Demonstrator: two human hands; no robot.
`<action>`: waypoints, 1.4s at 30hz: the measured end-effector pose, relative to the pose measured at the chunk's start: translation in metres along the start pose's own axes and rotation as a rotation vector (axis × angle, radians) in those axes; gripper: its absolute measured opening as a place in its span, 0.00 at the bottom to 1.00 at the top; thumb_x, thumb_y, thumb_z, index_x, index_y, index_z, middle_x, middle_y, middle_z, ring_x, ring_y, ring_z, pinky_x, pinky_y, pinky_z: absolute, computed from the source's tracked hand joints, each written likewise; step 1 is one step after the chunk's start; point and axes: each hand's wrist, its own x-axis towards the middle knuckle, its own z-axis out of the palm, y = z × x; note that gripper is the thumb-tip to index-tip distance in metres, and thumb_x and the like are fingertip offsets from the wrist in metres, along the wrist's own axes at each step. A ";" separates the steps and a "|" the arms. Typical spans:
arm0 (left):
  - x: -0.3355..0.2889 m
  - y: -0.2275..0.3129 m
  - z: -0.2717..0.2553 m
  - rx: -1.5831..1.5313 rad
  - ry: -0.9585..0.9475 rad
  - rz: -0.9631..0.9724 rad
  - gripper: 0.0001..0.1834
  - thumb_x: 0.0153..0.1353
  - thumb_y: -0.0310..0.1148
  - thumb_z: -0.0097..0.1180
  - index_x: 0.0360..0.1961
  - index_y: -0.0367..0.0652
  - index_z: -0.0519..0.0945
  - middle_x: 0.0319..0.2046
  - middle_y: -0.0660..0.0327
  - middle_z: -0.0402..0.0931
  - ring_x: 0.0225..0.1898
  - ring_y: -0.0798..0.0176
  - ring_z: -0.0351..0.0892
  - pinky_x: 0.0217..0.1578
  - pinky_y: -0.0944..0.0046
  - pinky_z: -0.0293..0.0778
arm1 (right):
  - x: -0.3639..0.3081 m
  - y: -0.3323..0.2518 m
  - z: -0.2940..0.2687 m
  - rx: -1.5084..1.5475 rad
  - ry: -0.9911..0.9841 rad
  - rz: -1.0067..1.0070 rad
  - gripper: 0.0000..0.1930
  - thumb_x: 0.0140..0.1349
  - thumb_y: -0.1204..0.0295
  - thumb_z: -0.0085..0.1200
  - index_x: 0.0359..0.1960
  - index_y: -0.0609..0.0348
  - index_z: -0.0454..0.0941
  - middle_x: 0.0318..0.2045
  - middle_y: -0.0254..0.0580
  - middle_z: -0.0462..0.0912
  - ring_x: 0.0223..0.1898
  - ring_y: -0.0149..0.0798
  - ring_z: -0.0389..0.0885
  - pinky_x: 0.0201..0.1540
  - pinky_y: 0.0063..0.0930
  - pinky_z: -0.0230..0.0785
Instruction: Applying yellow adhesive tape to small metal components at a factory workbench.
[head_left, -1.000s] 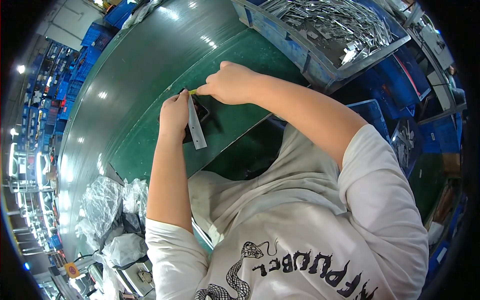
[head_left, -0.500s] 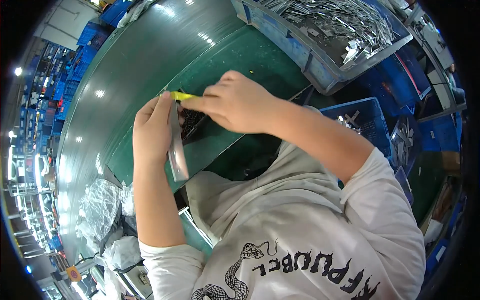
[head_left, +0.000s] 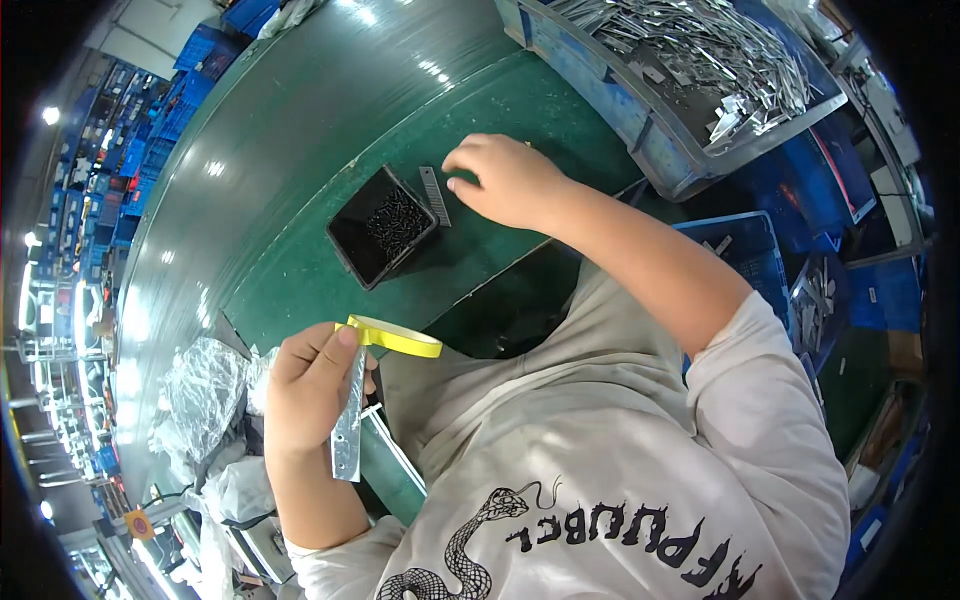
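My left hand (head_left: pixel 308 385), low at the left, is closed on a flat metal strip (head_left: pixel 348 440) with a few small holes near its lower end. A roll of yellow tape (head_left: pixel 405 338) sits at the strip's upper end, under my left thumb. Farther off, my right hand (head_left: pixel 510 180) is over the green table, fingers bent and thumb apart, with nothing seen between them. Just left of its fingertips lies a thin grey slotted strip (head_left: pixel 435 195), beside an open black box (head_left: pixel 350 238) holding many small black pieces (head_left: pixel 398 222).
A large blue bin (head_left: pixel 640 125) heaped with metal strips (head_left: pixel 700 50) stands at the far right. Smaller blue crates (head_left: pixel 745 245) with metal parts sit below it. Clear plastic wrap (head_left: pixel 205 395) lies at the left. The green table (head_left: pixel 300 280) curves along the far side.
My left hand has come down toward my body with the metal strip and tape roll. My right hand has left the tape and moved right, and the black box is now uncovered.
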 end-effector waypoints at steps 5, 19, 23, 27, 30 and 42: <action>-0.002 -0.025 -0.020 0.016 -0.083 0.082 0.14 0.71 0.37 0.52 0.36 0.36 0.80 0.24 0.59 0.79 0.21 0.67 0.76 0.21 0.70 0.69 | 0.006 0.001 0.025 -0.381 -0.314 -0.145 0.22 0.63 0.59 0.55 0.56 0.53 0.78 0.60 0.38 0.75 0.60 0.45 0.72 0.60 0.43 0.66; -0.005 -0.062 -0.016 -0.216 -0.016 -0.026 0.16 0.72 0.38 0.51 0.32 0.38 0.79 0.23 0.64 0.78 0.20 0.71 0.75 0.22 0.71 0.68 | -0.071 -0.017 -0.003 -0.327 -0.291 -0.243 0.24 0.59 0.54 0.62 0.53 0.54 0.80 0.60 0.43 0.73 0.65 0.48 0.67 0.65 0.45 0.59; -0.004 -0.070 -0.019 -0.250 -0.029 -0.010 0.16 0.72 0.38 0.51 0.32 0.38 0.79 0.24 0.63 0.79 0.22 0.71 0.76 0.23 0.71 0.69 | -0.087 -0.012 -0.003 -0.287 -0.299 -0.302 0.25 0.58 0.55 0.62 0.54 0.54 0.79 0.64 0.47 0.70 0.68 0.51 0.63 0.68 0.47 0.55; -0.005 -0.073 -0.019 -0.254 -0.012 -0.015 0.16 0.72 0.38 0.51 0.32 0.38 0.80 0.24 0.63 0.79 0.22 0.71 0.76 0.24 0.71 0.69 | -0.090 -0.013 -0.004 -0.210 -0.302 -0.257 0.21 0.60 0.57 0.62 0.52 0.52 0.80 0.66 0.49 0.68 0.69 0.51 0.62 0.68 0.47 0.55; -0.005 -0.071 -0.015 -0.238 0.000 -0.016 0.16 0.72 0.38 0.51 0.32 0.37 0.80 0.24 0.63 0.79 0.22 0.71 0.75 0.24 0.71 0.68 | -0.089 -0.009 0.004 -0.191 -0.249 -0.198 0.18 0.60 0.59 0.62 0.49 0.50 0.81 0.67 0.49 0.68 0.69 0.52 0.62 0.68 0.46 0.54; -0.001 -0.080 -0.009 -0.244 0.020 -0.005 0.19 0.72 0.39 0.51 0.27 0.38 0.81 0.19 0.66 0.76 0.18 0.75 0.70 0.21 0.73 0.62 | -0.081 -0.024 0.006 -0.062 -0.231 0.010 0.18 0.54 0.64 0.67 0.45 0.52 0.77 0.61 0.42 0.73 0.67 0.49 0.65 0.68 0.45 0.53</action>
